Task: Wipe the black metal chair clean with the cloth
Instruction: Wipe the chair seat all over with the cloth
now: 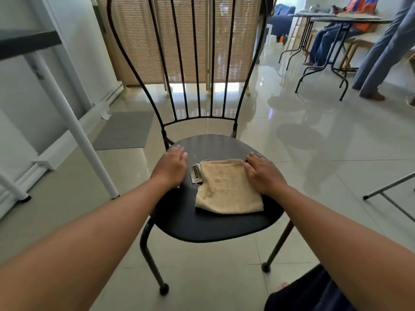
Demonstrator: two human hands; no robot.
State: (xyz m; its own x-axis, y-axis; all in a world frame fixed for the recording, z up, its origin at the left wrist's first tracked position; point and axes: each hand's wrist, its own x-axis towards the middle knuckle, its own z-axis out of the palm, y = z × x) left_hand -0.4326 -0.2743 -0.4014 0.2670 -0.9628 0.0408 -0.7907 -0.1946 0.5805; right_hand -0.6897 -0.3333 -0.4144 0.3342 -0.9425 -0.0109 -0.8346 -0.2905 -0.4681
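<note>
The black metal chair point(215, 227) stands in front of me, its round seat toward me and its barred back rising behind. A folded beige cloth point(224, 187) with a white label lies flat on the seat, right of centre. My left hand point(171, 168) rests palm down on the bare left part of the seat, fingers together, holding nothing. My right hand point(261, 175) lies palm down on the cloth's right edge, fingers flat and not curled around it.
White slanted frame legs point(74, 124) stand at the left beside a grey mat point(125, 130). A woven folding screen point(179, 41) is behind the chair. At the right are folding tables point(336, 48), a seated person and a standing person's legs point(381, 52). The floor is glossy tile.
</note>
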